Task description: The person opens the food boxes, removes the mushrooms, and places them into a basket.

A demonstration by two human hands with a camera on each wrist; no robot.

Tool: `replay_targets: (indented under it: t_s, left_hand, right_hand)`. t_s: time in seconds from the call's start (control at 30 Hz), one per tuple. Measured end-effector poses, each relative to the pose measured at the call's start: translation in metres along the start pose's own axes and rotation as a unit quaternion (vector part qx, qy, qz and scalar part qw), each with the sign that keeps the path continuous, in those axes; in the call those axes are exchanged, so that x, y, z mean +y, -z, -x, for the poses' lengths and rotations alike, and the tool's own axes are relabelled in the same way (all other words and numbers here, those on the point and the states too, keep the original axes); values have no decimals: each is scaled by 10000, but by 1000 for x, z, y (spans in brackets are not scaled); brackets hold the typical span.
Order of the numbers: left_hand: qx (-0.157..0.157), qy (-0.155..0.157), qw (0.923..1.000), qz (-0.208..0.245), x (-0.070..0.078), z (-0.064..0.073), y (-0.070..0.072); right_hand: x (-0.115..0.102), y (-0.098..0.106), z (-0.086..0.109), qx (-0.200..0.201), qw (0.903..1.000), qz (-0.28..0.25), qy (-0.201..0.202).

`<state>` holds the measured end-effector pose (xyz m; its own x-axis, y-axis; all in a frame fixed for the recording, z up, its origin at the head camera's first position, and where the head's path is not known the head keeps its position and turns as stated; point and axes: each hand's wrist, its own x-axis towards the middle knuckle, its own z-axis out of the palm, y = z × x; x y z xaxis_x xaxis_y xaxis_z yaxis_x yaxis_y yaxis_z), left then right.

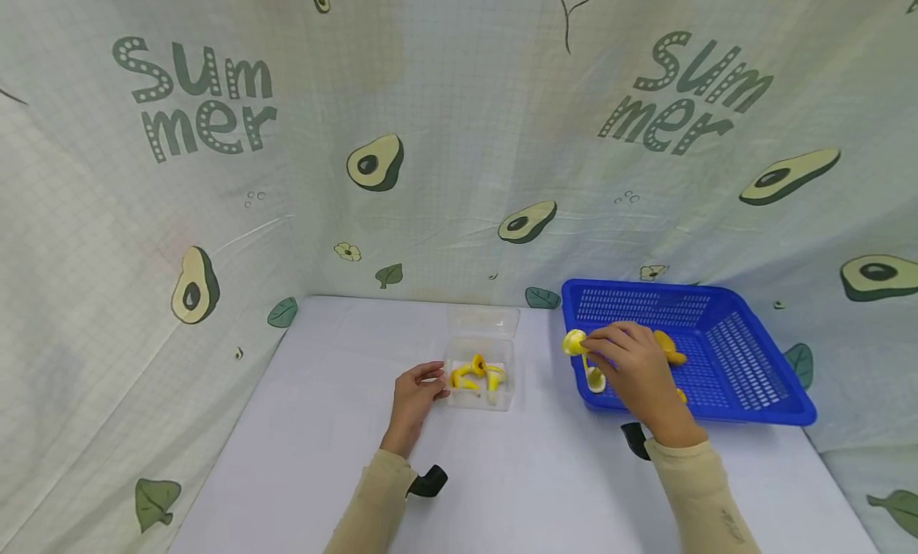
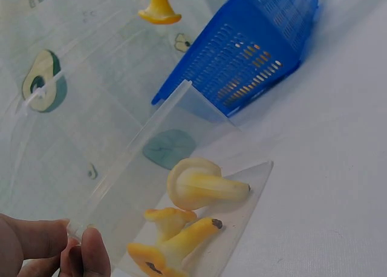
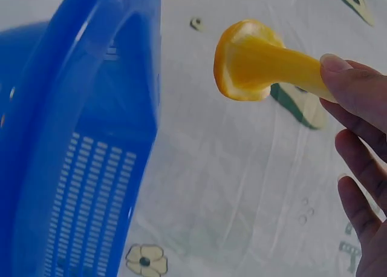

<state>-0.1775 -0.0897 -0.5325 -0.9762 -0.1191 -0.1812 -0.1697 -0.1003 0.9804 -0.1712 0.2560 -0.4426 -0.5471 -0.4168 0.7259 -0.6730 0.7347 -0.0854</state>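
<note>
My left hand (image 1: 414, 401) pinches the left wall of a clear plastic box (image 1: 500, 348), thumb and fingertips meeting at its rim in the left wrist view. Several yellow toy-like mushrooms (image 2: 208, 192) lie in the box, stems pointing different ways. At the left rim of a blue basket (image 1: 778, 367), my right hand (image 1: 638, 369) holds up another yellow mushroom (image 3: 248, 62). Thumb and forefinger pinch it by the stem, its pale-edged cap pointing away from the hand; the other fingers are loosely bent.
The box's hinged clear lid (image 1: 483, 321) lies back behind it. More yellow pieces (image 1: 668, 348) and a pale-capped mushroom (image 1: 596, 379) are in the basket, partly hidden by my right hand. A white table (image 1: 323, 474) meets a printed cloth backdrop (image 1: 430, 219) at the back.
</note>
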Motion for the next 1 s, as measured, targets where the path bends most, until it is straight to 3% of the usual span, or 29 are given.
replay_targets:
  t_s: [0.6,0.8,1.0]
  left_hand:
    - [-10,13,10000,-7,0,0,0]
    - [-7,-31,10000,-14,1,0,0]
    - [18,-44,10000,-8,1,1,0]
  right_hand:
    - [30,33,23,34,9966,364,-743]
    - [31,28,27,-131,9949,328,-946]
    - [23,11,27,-248,9975,160,-645]
